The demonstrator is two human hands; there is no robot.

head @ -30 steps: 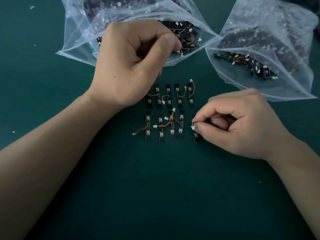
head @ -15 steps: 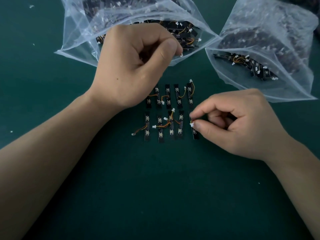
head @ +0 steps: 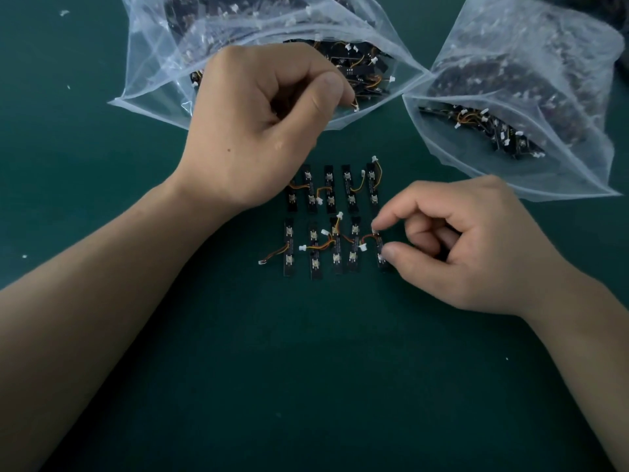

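The right hand [head: 476, 247] is seen right of centre with its fingers curled. A black strip [head: 381, 259] is pinched lightly between its forefinger and thumb: the forefinger tip is set on the strip's upper end and the thumb is pressed against its lower part. This strip lies on the green mat [head: 306, 369], just right of centre, at the right end of the lower row [head: 335, 250] and close beside its neighbour. An orange wire [head: 368, 237] is looped out from it to the left.

The left hand [head: 258, 131] is held in the upper middle of the frame, curled into a loose fist, with the thumb pressed against the forefinger. A white plug [head: 355, 108] on a thin wire is pinched there and shows just below the thumb tip, at the mouth of the left bag [head: 160, 63]. Whether anything more is held inside the fist cannot be told.

An upper row [head: 328, 189] of five like strips is laid out directly above the lower one, partly covered by the left hand. A right bag [head: 561, 80], also clear plastic and filled with such parts, is placed at the upper right.
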